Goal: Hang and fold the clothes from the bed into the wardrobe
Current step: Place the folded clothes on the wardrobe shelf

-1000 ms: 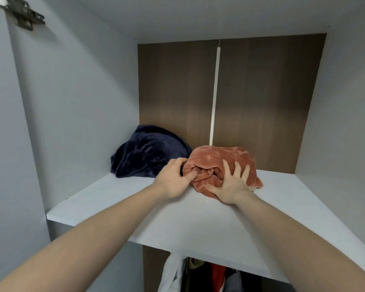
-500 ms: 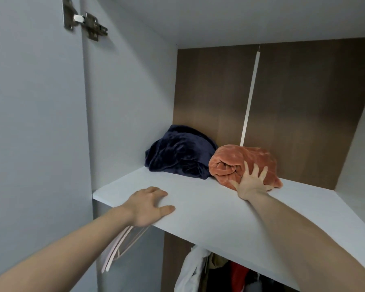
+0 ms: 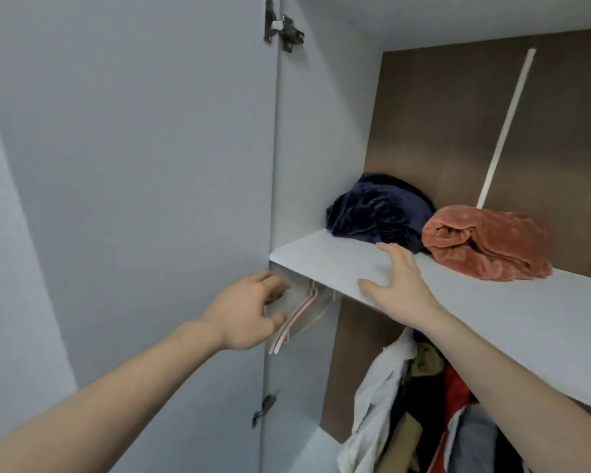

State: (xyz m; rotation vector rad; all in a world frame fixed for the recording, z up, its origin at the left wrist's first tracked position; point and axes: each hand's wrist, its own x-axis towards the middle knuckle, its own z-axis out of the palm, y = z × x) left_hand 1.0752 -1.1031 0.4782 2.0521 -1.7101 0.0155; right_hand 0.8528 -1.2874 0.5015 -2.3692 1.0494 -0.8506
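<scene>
A folded orange fleece garment (image 3: 485,244) lies on the white wardrobe shelf (image 3: 321,264), touching a folded dark navy garment (image 3: 379,209) to its left. My right hand (image 3: 396,278) lies flat and open on the shelf's front edge, clear of both garments. My left hand (image 3: 249,312) hangs below the shelf's left end with loosely curled fingers, right beside the pink hangers (image 3: 301,315), and holds nothing that I can see.
The open wardrobe door (image 3: 133,199) fills the left, with hinges (image 3: 282,27) at top and bottom. Below the shelf hang several garments (image 3: 423,404), white, dark and red. The back panel is brown wood.
My right hand let go of the orange garment and drew back to the shelf's front edge. My left hand dropped off the shelf to the pink hangers. The view swung left.
</scene>
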